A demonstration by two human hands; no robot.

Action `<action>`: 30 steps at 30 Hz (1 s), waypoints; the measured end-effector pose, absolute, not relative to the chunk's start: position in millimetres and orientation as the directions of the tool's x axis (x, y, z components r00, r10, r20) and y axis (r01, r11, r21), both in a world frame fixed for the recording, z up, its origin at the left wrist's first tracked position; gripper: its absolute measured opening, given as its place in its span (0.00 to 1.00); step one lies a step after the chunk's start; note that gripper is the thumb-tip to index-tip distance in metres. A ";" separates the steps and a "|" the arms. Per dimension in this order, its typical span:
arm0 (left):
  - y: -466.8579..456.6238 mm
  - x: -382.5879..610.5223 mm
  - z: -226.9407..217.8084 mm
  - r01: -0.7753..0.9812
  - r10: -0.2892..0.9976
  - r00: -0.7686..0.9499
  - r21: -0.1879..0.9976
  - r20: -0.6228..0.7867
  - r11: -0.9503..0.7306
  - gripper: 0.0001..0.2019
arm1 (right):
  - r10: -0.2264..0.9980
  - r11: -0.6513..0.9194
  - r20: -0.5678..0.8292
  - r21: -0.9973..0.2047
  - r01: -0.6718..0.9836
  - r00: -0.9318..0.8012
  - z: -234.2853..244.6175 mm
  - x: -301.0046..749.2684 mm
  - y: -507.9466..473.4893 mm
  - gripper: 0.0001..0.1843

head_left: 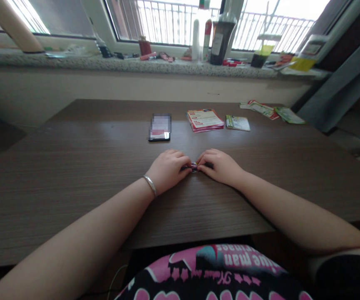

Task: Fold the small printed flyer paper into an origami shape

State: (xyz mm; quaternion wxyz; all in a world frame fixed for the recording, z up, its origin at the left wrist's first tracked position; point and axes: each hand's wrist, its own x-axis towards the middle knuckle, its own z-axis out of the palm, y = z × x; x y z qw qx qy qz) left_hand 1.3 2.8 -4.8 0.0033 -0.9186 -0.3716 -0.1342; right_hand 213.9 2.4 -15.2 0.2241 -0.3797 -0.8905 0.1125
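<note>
Both hands meet low over the middle of the brown table (105, 166). My left hand (171, 166), with a silver bangle on its wrist, pinches the left end of a small, narrow, dark and pinkish shiny piece (194, 167). On the other end of that piece, the fingers of my right hand (217, 164) are closed. Most of the piece is hidden by the fingers, so its kind is not clear. Just beyond my left hand lies a phone (160, 127) with a blurred screen.
A stack of red-edged printed cards (205, 120) lies past my right hand, with a smaller green and white packet (237, 123) beside it. Flat colourful packets (262, 109) rest at the far right corner. Bottles (222, 39) stand on the stone windowsill (83, 63).
</note>
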 end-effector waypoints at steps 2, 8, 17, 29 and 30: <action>2.8 2.5 -5.5 0.685 0.683 0.685 0.095 0.254 -0.722 0.09 | 0.742 0.670 0.308 -0.382 0.637 -0.596 -15.4 212.6 3.3 0.07; 2.9 5.5 -7.1 0.720 0.727 0.635 0.140 0.260 -0.679 0.06 | 0.779 0.627 0.301 -0.405 0.666 -0.550 -17.5 209.1 6.0 0.06; 4.8 6.0 -11.3 0.720 0.767 0.591 0.267 0.249 -0.641 0.06 | 0.800 0.600 0.302 -0.383 0.702 -0.519 -19.0 213.9 5.8 0.13; 1.6 5.7 -12.3 0.678 0.716 0.637 0.234 0.285 -0.696 0.08 | 0.810 0.587 0.331 -0.490 0.645 -0.484 -21.5 212.1 4.6 0.06; 1.2 5.9 -11.9 0.673 0.713 0.637 0.240 0.293 -0.699 0.07 | 0.812 0.583 0.331 -0.496 0.643 -0.481 -21.1 211.4 4.1 0.05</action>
